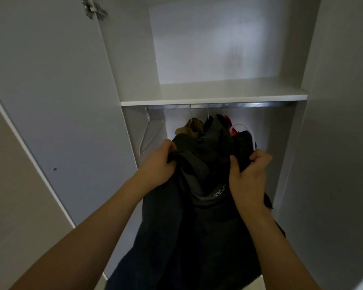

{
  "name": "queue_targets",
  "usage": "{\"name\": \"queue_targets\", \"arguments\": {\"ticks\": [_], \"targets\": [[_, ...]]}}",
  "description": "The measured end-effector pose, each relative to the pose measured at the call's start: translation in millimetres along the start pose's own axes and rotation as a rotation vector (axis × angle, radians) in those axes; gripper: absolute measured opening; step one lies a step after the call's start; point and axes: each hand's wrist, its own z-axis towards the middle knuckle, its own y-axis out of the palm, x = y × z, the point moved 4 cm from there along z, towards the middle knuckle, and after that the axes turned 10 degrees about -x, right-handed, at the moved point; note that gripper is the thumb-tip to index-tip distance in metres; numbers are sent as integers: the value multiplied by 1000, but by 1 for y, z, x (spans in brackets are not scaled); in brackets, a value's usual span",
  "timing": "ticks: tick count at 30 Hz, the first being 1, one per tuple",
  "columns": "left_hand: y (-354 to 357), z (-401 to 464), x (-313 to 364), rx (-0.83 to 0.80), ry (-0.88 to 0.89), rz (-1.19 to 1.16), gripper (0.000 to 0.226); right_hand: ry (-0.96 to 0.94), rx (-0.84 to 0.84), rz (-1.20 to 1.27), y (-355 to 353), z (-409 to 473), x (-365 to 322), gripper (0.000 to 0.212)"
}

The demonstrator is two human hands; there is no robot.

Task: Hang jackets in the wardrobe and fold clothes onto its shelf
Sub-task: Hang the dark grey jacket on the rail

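While both hands clutch it at the centre of the frame, the dark jacket point(197, 227) hangs bunched and creased, its fabric near black with a grey band bearing pale lettering just left of the right hand point(248, 178). The left hand point(158, 164) grips a fold of its cloth; the right hand grasps the jacket together with a white hanger point(246, 130) whose hook curves up above the fingers. Behind, in the wardrobe point(134, 59), the rail point(218, 105) under the white shelf point(214, 95) carries a tan garment point(190, 129), a dark one and a red garment point(232, 127). A bare hanger point(150, 132) hangs at the rail's left end.
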Motion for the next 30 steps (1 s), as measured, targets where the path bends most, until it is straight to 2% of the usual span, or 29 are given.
{"name": "queue_targets", "arguments": {"ticks": [4,8,13,14,17,19,20,21,24,26,28,30], "targets": [[1,3,1,-59,-105,-106,11,-198,-105,-195,1,-2,-9,33],[-1,6,-1,-111,-200,-225,16,-215,-174,-261,-9,-4,2,27],[3,12,13,-149,-202,-295,10,-10,-366,-144,-9,1,4,48],[5,13,19,-151,-182,-284,8,43,-412,-102,-6,1,3,46],[11,18,34,-171,-128,-243,11,188,-529,8,-1,-3,-6,21],[12,20,41,-184,-110,-222,10,226,-625,-77,0,-3,-10,62],[11,21,43,-188,-109,-224,10,226,-671,-145,2,-3,-10,71],[11,22,44,-194,-111,-234,10,212,-719,-193,4,-2,-14,70],[12,22,46,-224,-114,-253,11,158,-758,-232,7,2,-16,29],[12,22,44,-240,-125,-263,11,195,-772,-182,7,4,-15,16],[10,21,41,-240,-152,-293,12,265,-822,-102,9,3,-18,32],[8,22,39,-234,-177,-324,14,284,-871,-161,12,3,-18,57]]}}
